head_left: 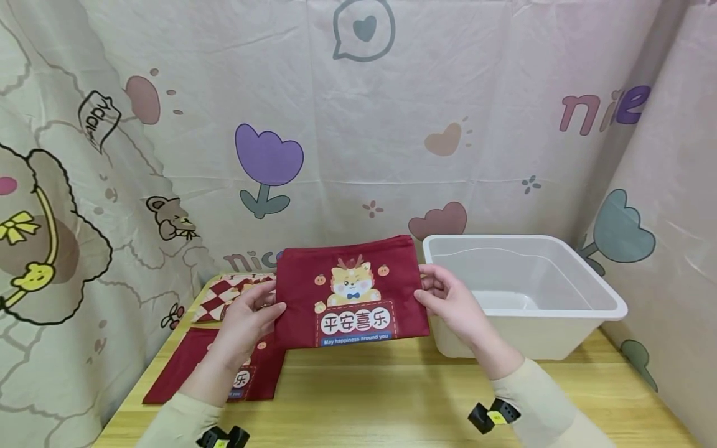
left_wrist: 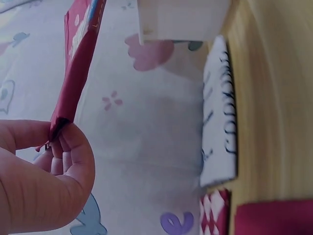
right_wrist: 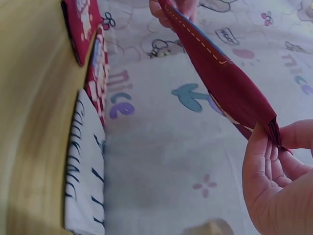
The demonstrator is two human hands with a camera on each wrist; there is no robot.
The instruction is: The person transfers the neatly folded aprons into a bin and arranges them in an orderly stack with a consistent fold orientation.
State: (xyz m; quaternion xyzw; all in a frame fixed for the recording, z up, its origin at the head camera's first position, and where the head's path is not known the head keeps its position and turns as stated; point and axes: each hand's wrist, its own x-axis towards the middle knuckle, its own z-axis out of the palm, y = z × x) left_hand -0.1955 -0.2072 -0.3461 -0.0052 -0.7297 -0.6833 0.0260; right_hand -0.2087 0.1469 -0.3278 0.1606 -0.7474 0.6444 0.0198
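Note:
A dark red fabric pouch (head_left: 302, 280) is held up over the table, its printed front with a cartoon dog and Chinese lettering facing the head camera. My left hand (head_left: 246, 326) pinches its left edge between thumb and fingers. On the opposite edge, my right hand (head_left: 456, 308) grips it the same way. Seen edge-on in the right wrist view, the pouch (right_wrist: 225, 88) looks thin and layered. A matching red pouch (head_left: 185, 367) lies flat on the table under my left forearm, partly hidden by it.
A white plastic bin (head_left: 515, 336) stands at the right. Behind the lying pouch is a red-and-white checkered cloth item (head_left: 213, 302). White fabric with black lettering (right_wrist: 85, 166) lies beside it, hidden from the head view. A printed curtain (head_left: 358, 137) hangs behind the wooden table (head_left: 358, 398).

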